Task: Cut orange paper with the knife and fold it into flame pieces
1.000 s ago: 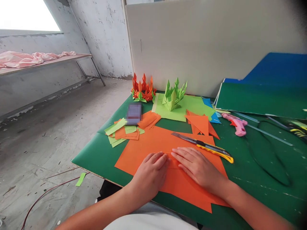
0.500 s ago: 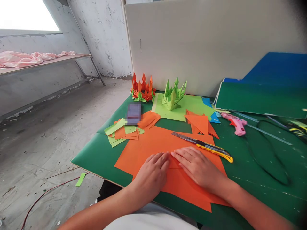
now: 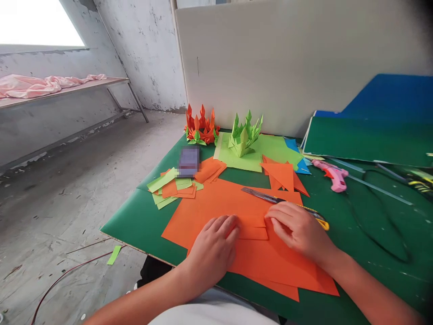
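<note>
Large orange paper sheets point(image 3: 216, 203) lie overlapped on the green table point(image 3: 135, 221). My left hand point(image 3: 211, 250) lies flat on the orange paper with its fingers stretched out. My right hand point(image 3: 299, 228) rests to the right of it, fingers curled and pinching the edge of a smaller orange sheet point(image 3: 252, 232). A yellow utility knife point(image 3: 287, 206) with its blade out lies just beyond my right hand.
Small orange and green paper pieces point(image 3: 172, 184) lie at the left, an orange folded figure point(image 3: 201, 126) and a green one point(image 3: 245, 133) at the back. A pink glue gun point(image 3: 333, 176) and green and blue boards point(image 3: 372, 135) are at the right. A white board stands behind.
My right hand has slid to the right and curled its fingers on the orange sheet, shifting the top paper rightward. My left hand has stayed flat in place.
</note>
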The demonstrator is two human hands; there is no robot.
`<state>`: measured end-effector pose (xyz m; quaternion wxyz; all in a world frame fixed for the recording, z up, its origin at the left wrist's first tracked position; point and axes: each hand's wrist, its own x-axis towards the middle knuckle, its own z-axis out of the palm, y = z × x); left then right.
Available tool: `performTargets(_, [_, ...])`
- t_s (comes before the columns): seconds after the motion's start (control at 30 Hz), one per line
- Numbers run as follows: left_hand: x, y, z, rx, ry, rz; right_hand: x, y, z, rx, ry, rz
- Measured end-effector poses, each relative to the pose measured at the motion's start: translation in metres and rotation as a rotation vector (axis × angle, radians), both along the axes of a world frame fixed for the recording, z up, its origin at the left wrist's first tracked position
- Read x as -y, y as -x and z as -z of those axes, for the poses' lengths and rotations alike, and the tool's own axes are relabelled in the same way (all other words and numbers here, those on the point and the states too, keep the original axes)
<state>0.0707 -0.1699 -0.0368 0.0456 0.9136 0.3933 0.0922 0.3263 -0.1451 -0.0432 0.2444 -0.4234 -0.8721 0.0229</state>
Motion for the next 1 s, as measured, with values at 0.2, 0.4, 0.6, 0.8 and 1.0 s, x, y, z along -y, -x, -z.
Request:
performTargets(0.2, [0.0, 0.001, 0.003, 0.023, 0.019, 0.028, 0.003, 0.006, 0.009, 0.036, 0.065, -0.052])
performTargets(0.4, [-0.001, 0.0, 0.002, -0.01, 0.011, 0.043, 0.001, 0.003, 0.008, 0.06, 0.142, -0.079])
performTargets(0.6, [-0.003, 0.001, 0.0, 0.016, 0.033, 0.04, 0.002, 0.005, 0.01, 0.087, 0.09, -0.146])
performTargets(0.8, [-0.003, 0.002, -0.001, 0.042, 0.041, 0.06, 0.005, 0.009, 0.014, 0.095, 0.126, -0.185])
performTargets(1.0, [-0.003, -0.002, -0.003, 0.029, 0.047, 0.067, 0.004, 0.009, 0.014, 0.059, 0.171, -0.154])
